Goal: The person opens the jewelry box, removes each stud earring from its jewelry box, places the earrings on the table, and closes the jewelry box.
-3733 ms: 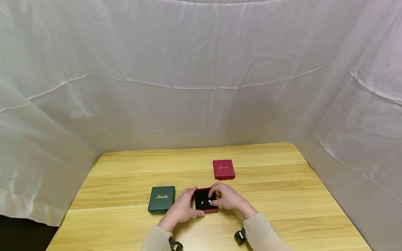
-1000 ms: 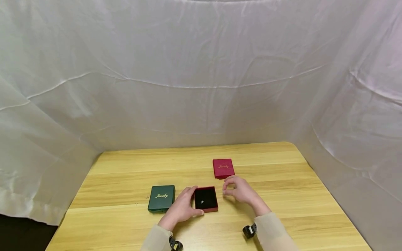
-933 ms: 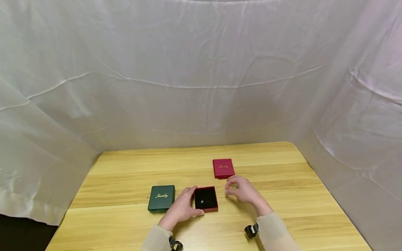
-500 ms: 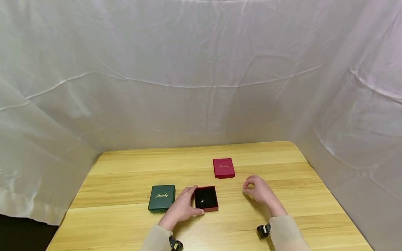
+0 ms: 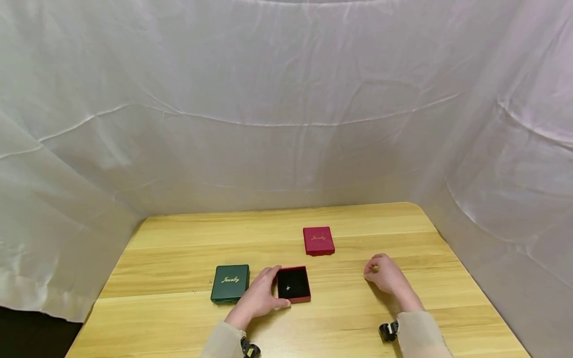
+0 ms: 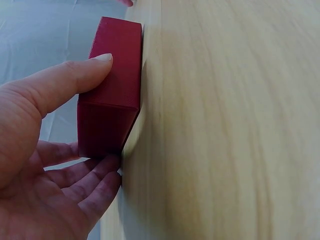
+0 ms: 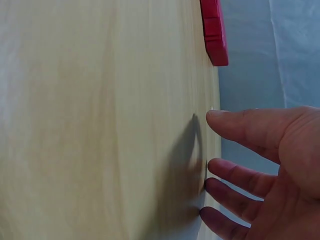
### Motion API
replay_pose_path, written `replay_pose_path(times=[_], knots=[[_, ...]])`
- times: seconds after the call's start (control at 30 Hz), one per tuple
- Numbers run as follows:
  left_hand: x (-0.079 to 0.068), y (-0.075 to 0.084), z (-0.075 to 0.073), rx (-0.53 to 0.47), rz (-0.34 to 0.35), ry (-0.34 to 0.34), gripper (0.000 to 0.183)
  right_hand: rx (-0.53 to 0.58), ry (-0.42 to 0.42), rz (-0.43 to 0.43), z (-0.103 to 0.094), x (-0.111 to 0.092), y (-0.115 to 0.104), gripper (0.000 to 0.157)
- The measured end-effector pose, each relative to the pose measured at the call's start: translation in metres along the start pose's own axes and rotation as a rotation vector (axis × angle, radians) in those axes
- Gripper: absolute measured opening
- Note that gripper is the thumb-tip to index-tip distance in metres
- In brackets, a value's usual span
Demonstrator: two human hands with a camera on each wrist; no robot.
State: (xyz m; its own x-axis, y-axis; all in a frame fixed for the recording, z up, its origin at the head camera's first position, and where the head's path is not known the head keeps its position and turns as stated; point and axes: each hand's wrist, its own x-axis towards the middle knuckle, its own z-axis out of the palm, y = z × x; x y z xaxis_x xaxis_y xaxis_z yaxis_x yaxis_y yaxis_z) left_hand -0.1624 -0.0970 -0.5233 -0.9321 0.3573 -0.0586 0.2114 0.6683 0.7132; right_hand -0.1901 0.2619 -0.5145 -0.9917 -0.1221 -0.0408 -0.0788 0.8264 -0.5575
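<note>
My left hand grips an uncovered red jewelry box by its left side, thumb on the near wall and fingers around the far corner. In the left wrist view, the thumb lies along one red wall. Inside, on the black lining, sits one small silver star-shaped earring. Well to the right, my right hand is low over the table, thumb and forefinger together. A tiny shiny bit of a star-shaped earring shows at the thumb tip in the right wrist view; the rest is hidden.
A green jewelry box lies left of the left hand. Behind the uncovered box is a red lid marked "Jewelry". The wooden table is enclosed by pale fabric at the back and sides.
Two star-shaped earrings were in the box at first; one is there now. My right hand has left the box and moved right across the table. The left hand keeps its grip.
</note>
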Motion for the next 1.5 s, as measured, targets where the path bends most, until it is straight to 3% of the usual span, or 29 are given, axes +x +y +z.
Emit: replay_pose_path(times=[0.37, 0.67, 0.8, 1.07, 1.2, 1.5], knots=[[-0.001, 0.001, 0.000, 0.003, 0.004, 0.004, 0.094, -0.054, 0.011, -0.021, 0.001, -0.001, 0.004, 0.016], [-0.001, 0.000, 0.000, 0.001, 0.012, 0.005, 0.094, -0.042, -0.007, -0.003, -0.001, -0.001, 0.002, 0.016], [-0.001, 0.000, 0.000, 0.001, 0.018, 0.010, 0.094, -0.009, -0.011, 0.011, -0.005, -0.002, -0.004, 0.024], [-0.001, -0.002, 0.000, 0.002, 0.021, 0.016, 0.095, 0.108, 0.050, -0.100, 0.006, 0.001, -0.038, 0.020], [-0.001, -0.002, 0.000, -0.001, 0.017, 0.012, 0.095, 0.165, 0.021, -0.156, 0.023, 0.004, -0.061, 0.016], [-0.001, -0.002, 0.000, -0.016, 0.023, 0.011, 0.095, 0.165, -0.097, -0.302, 0.052, 0.009, -0.103, 0.011]])
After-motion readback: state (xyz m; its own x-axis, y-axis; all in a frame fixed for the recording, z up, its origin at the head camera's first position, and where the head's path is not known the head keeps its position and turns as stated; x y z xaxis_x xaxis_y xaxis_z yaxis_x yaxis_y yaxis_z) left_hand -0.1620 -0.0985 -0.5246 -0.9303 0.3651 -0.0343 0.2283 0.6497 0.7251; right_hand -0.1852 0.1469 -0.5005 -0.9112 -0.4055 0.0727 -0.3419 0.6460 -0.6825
